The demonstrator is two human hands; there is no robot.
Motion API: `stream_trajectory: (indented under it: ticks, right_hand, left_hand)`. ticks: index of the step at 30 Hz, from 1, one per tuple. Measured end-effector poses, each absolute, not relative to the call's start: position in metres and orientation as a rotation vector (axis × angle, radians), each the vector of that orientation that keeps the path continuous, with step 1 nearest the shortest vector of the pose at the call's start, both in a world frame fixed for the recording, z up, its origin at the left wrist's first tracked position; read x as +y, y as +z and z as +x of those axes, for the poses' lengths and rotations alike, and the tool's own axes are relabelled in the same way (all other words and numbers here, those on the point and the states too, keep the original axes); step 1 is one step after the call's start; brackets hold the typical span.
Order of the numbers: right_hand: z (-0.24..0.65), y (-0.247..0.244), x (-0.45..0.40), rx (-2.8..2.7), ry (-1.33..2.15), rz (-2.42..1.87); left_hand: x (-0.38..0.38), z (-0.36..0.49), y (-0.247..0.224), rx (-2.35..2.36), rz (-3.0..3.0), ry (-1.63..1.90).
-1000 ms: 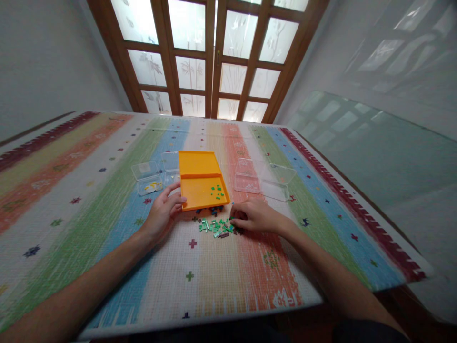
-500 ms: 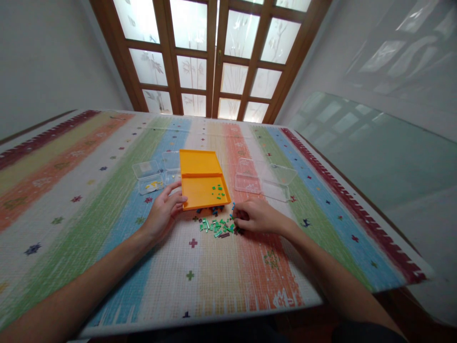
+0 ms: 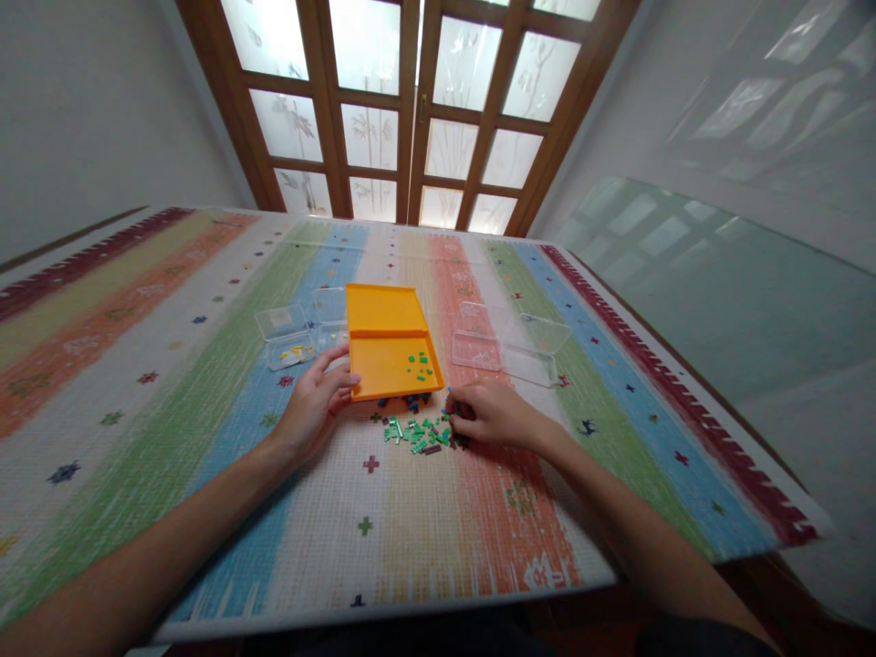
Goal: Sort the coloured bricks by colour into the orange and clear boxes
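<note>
An orange-yellow hinged plastic box (image 3: 383, 360) lies open on the table, its lid folded back. Several small green bricks (image 3: 422, 359) sit at the right side of its near half. My left hand (image 3: 320, 391) grips the box's left edge, with fingers along the rim and inside corner. Just in front of the box is a loose pile of tiny green, brown and blue bricks (image 3: 417, 436). At the right end of that pile my right hand (image 3: 489, 411) is closed, fingertips pinched down among the pieces. Whatever lies between those fingertips is hidden.
Left of the orange box stand open clear plastic boxes, one holding yellow and white pieces (image 3: 296, 354). More open clear boxes (image 3: 475, 351) stand on the right. A striped cloth (image 3: 328, 529) covers the table. Glass-paned doors (image 3: 411, 119) rise behind its far edge.
The view has shifted very slightly. Both hands keep nearly the same places, the left at the box and the right at the pile.
</note>
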State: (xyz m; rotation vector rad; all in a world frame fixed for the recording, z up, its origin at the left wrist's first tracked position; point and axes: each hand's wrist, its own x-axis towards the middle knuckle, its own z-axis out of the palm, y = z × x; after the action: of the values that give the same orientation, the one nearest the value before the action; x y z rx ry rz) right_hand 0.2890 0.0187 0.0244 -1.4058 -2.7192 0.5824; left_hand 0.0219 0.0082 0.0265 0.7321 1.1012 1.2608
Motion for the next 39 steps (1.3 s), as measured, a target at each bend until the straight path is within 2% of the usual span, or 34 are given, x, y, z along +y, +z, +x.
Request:
stream_trajectory:
  ticks: [19, 39]
  right_hand:
    - [0.298, 0.035, 0.017, -2.797, 0.599, -1.307]
    - [0.29, 0.019, 0.014, -2.749, 0.559, -1.245]
  left_hand:
    - [0.009, 0.021, 0.024, 1.091, 0.762, 1.262]
    - [0.009, 0.021, 0.022, 1.085, 0.77, 1.269]
